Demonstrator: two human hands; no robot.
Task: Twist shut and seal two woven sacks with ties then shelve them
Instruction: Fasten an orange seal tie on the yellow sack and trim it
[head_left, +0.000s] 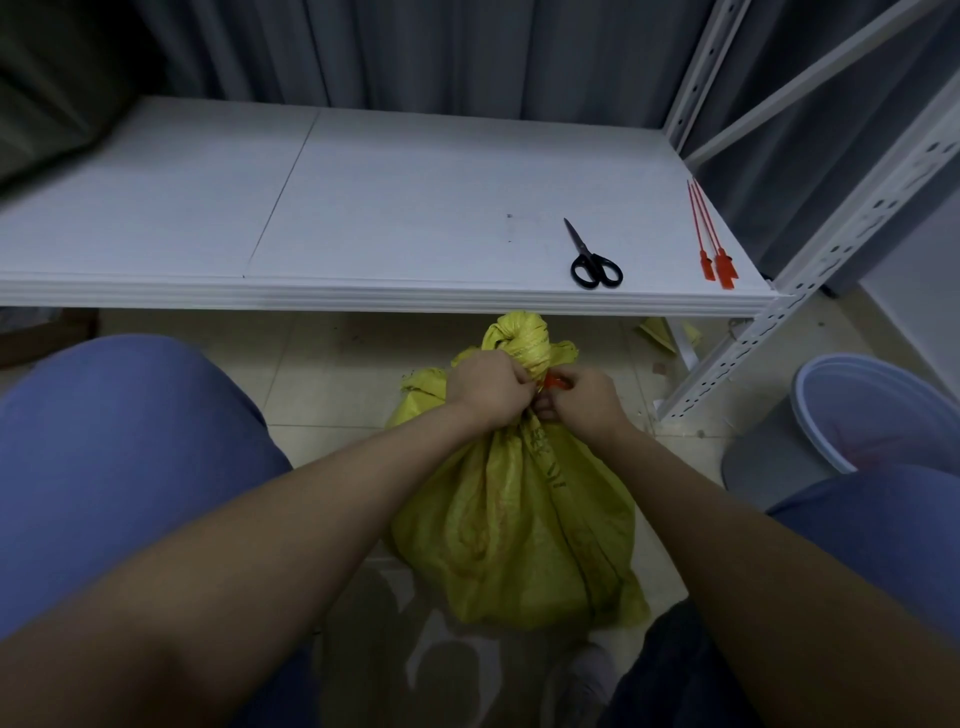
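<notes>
A yellow woven sack (511, 519) stands on the floor between my knees, its neck twisted and bunched above my hands. My left hand (491, 387) grips the twisted neck from the left. My right hand (584, 402) pinches an orange tie (553, 383) at the neck, just right of my left hand. Most of that tie is hidden by my fingers. Two spare orange ties (714, 244) lie on the white shelf (389, 208) near its right end. Only one sack is in view.
Black scissors (592, 260) lie on the shelf left of the spare ties. A white perforated shelf post (779, 306) slants down at the right. A grey bin with a pale liner (852, 421) stands on the floor at the right. Yellow scraps (657, 332) lie under the shelf.
</notes>
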